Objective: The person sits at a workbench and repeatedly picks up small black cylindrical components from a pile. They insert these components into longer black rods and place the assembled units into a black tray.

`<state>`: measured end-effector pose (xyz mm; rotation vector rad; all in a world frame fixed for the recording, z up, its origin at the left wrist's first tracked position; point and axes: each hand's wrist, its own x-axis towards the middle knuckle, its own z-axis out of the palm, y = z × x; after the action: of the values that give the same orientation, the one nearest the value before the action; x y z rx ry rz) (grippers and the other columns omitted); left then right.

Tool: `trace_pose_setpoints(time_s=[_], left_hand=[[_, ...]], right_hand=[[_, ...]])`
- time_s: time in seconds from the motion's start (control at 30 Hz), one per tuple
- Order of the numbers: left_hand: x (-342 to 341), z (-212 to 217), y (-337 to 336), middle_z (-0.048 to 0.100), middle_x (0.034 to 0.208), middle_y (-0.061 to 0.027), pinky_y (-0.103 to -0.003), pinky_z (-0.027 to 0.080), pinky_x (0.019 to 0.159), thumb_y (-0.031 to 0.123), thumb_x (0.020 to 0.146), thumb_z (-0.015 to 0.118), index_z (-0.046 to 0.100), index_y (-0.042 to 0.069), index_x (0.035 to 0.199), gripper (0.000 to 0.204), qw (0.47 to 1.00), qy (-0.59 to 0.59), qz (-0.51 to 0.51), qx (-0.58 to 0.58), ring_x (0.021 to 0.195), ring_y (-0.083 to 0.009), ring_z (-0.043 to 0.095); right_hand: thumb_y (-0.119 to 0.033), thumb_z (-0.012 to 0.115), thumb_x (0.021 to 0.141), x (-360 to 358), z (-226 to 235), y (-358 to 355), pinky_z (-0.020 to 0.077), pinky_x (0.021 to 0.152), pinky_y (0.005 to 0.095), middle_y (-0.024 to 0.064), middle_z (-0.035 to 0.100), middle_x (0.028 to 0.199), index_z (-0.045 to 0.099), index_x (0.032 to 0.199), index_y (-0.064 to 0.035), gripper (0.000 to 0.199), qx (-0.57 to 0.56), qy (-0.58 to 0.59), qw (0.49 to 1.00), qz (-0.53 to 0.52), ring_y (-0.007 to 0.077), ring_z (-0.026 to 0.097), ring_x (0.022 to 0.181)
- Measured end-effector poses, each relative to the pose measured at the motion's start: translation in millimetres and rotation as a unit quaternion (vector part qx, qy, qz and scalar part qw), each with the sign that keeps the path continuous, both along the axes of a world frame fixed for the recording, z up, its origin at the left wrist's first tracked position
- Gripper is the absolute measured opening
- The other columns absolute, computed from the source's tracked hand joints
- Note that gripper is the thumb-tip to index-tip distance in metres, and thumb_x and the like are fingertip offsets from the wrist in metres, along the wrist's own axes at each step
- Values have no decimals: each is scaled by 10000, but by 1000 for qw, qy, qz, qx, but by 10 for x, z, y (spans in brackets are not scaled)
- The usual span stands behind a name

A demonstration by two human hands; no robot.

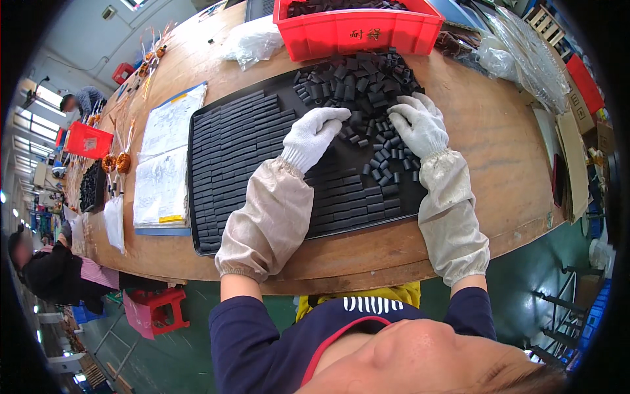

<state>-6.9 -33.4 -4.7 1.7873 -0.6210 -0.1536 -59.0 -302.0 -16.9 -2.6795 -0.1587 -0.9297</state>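
Observation:
A black tray (191,190) lies on the table in front of me, with neat rows of short black cylinders (239,144) filling its left and near parts. At its far right is a heap of loose black cylinders (367,82), some of them tube-like. My left hand (312,136), in a white glove, is above the tray between rows and heap. Its thumb and fingertips are pinched together, and anything between them is too hidden to name. My gloved right hand (421,125) reaches over the heap's right edge, fingers bent but apart, close to smaller loose cylinders (387,154).
A red bin (361,34) of black pieces stands behind the tray. Left of it lies a plastic bag (252,41); an open folder of papers (164,148) borders the tray. Clear plastic wrapping (525,59) and cardboard (572,164) are at right. Two people are at left.

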Motion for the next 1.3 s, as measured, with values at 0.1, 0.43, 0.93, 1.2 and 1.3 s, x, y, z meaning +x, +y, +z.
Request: trace_pose_setpoints(time_s=[0.1, 0.43, 0.93, 1.2, 1.3], left_hand=[[8, -8, 16, 729, 1235, -86, -277, 513, 995, 51, 1011, 622, 698, 26, 1285, 286, 1000, -17, -2, 15, 1134, -152, 673], [-18, 35, 51, 731, 1066, -165, -393, 582, 837, 72, 960, 651, 703, 95, 1238, 284, 940, -273, 51, 198, 984, -342, 720], [-22, 190, 96, 747, 943, -169, -407, 572, 800, 232, 971, 694, 758, 35, 1030, 215, 938, -271, -52, 212, 901, -358, 719], [15, 208, 126, 715, 850, -191, -454, 540, 742, 333, 998, 643, 758, 35, 906, 332, 917, -235, -93, 310, 839, -386, 686], [24, 174, 125, 725, 920, -200, -454, 547, 788, 301, 1003, 628, 755, 44, 995, 287, 929, -212, -78, 294, 907, -394, 693]], right_hand=[[-281, 705, 915, 36, -42, -61, 451, 1059, 474, 15, 750, 1113, 793, 993, -172, 160, 27, -2, 1000, -7, 303, 608, 1239], [-303, 683, 937, 0, -3, 4, 442, 1071, 461, -1, 736, 1208, 785, 1035, -167, 195, -34, -18, 999, -1, 285, 600, 1273], [-259, 753, 878, 19, 21, -4, 462, 1047, 464, 34, 715, 1199, 769, 1040, -169, 186, -6, -37, 999, 39, 286, 614, 1238], [-188, 813, 775, -78, 212, 237, 482, 1020, 450, -1, 719, 1030, 768, 941, -169, 173, -30, -47, 985, 165, 256, 646, 1143], [-186, 817, 756, -110, 188, 377, 479, 1017, 459, -1, 699, 995, 751, 944, -169, 200, -41, -50, 976, 208, 247, 646, 1121]])
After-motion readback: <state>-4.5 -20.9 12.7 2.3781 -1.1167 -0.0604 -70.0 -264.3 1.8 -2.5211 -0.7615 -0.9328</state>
